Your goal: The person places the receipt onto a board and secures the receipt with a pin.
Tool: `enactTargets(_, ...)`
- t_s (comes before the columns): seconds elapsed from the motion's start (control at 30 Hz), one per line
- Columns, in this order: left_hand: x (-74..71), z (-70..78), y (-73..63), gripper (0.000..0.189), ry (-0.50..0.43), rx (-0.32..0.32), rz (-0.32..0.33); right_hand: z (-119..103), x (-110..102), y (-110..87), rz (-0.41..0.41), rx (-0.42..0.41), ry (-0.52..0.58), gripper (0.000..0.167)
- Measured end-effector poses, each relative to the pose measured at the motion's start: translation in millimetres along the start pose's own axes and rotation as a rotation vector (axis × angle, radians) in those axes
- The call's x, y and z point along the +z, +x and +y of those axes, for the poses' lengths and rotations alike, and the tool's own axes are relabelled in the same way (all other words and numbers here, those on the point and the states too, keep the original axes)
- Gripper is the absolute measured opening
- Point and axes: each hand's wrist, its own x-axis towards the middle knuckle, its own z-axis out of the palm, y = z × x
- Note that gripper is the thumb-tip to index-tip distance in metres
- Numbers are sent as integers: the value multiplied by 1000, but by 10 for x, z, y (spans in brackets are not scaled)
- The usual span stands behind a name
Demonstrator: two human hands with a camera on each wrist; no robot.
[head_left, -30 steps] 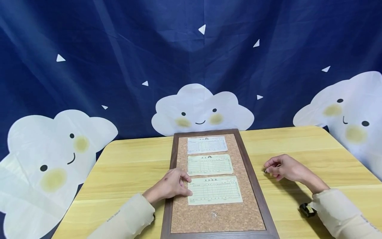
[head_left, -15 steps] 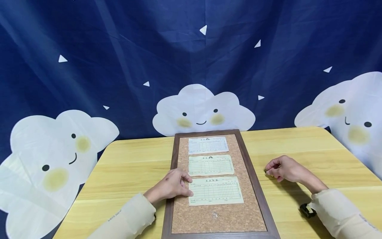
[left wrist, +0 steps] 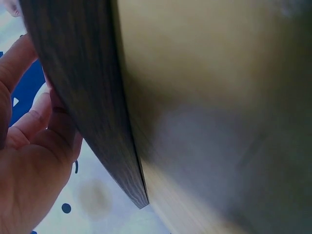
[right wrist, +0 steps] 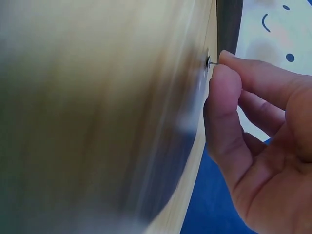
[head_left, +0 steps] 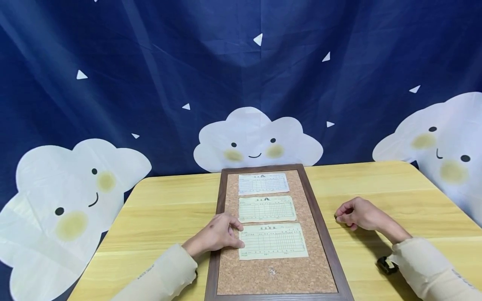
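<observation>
A thumbtack (right wrist: pixel 208 62) is pinched between the thumb and index fingertip of my right hand (head_left: pixel 362 213), with its round head close to the wooden table. This hand is just right of the framed cork board (head_left: pixel 308 279). My left hand (head_left: pixel 215 235) lies over the board's left frame. Its thumb and index fingertip touch the left edge of the lowest printed paper slip (head_left: pixel 273 242), fingers spread apart. Farther up are a middle slip (head_left: pixel 267 211) and a top slip (head_left: pixel 263 186), each with a small dark tack at its upper edge.
A small shiny cluster (head_left: pixel 272 272) sits on the cork below the lowest slip. The board's dark wooden frame (head_left: pixel 212 271) rests on the table (head_left: pixel 165 200). Behind the table hangs a blue curtain (head_left: pixel 165 75) with clouds. A dark strap (head_left: pixel 387 265) is at my right wrist.
The thumbtack in my right fingertips has turned slightly and shows less shine. The left hand stays on the slip's edge; the head view has shifted a little.
</observation>
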Motion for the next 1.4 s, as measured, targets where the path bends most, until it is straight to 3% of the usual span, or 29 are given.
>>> enactTargets(0.63,-7,-13,5,32,7,34,4,-27,21,16,17,17,-53,7)
enactTargets(0.97,-14,-12,4,33,11,28,2,-63,17,17,-7,14,-25,10)
enactTargets(1.4,-15,3,0,32,2,9,-3,-109,68,28,-9,-61,25,4)
